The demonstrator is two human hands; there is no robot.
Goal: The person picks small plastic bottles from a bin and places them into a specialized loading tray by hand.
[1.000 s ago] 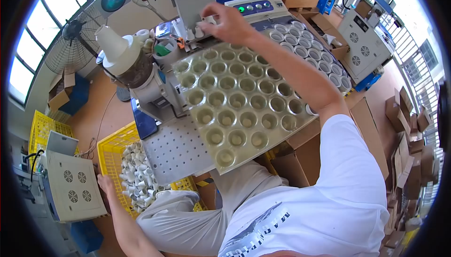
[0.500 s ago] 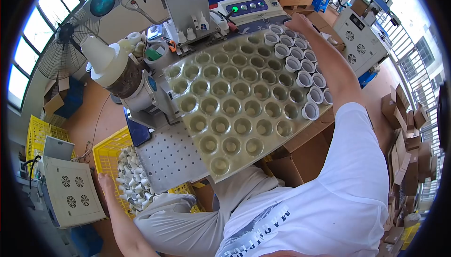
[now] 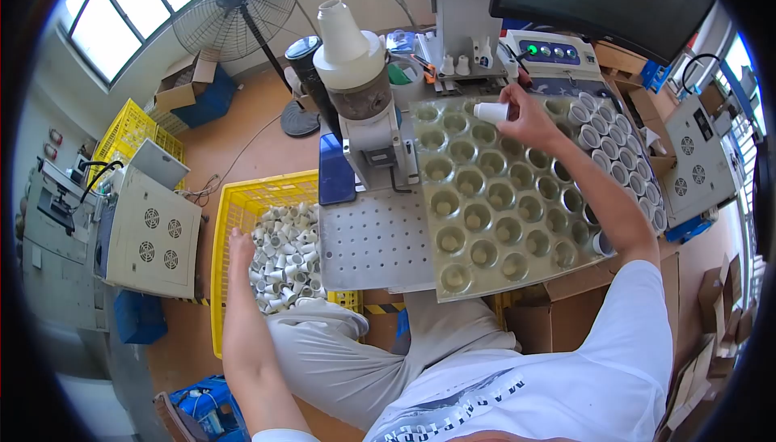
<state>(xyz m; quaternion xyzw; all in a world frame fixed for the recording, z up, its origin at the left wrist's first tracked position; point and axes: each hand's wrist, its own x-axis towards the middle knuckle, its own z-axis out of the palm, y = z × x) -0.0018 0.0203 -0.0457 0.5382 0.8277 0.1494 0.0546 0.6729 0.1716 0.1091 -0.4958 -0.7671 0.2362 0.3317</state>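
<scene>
A white plastic cup (image 3: 489,112) lies tipped on its side in the right hand (image 3: 525,122), whose thumb and fingers are clamped on its end; it juts out to the left of the fingertips, over the far part of a translucent tray (image 3: 486,277) with round wells. The step in hand looks like carrying or turning a single cup above those wells; from here, a move would call for a steady pinch and a clear view of which way the cup faces. Right of the same fingers, past the forearm, similar white cups (image 3: 619,173) sit in close rows. Well away from them, low and to the left, the left hand (image 3: 240,246) is by the side of a yellow crate (image 3: 217,280), its fingers curled; whether they grip anything I cannot tell. Just to the right of those fingers lies a heap of small white tapered pieces (image 3: 283,262), and beyond it a perforated metal plate (image 3: 372,252). The right forearm hides some wells and cups, and the held cup's mouth is hard to make out, as is what the rowed cups rest in. A monitor (image 3: 602,5), beyond the right fingers, is cut off at the top.
</scene>
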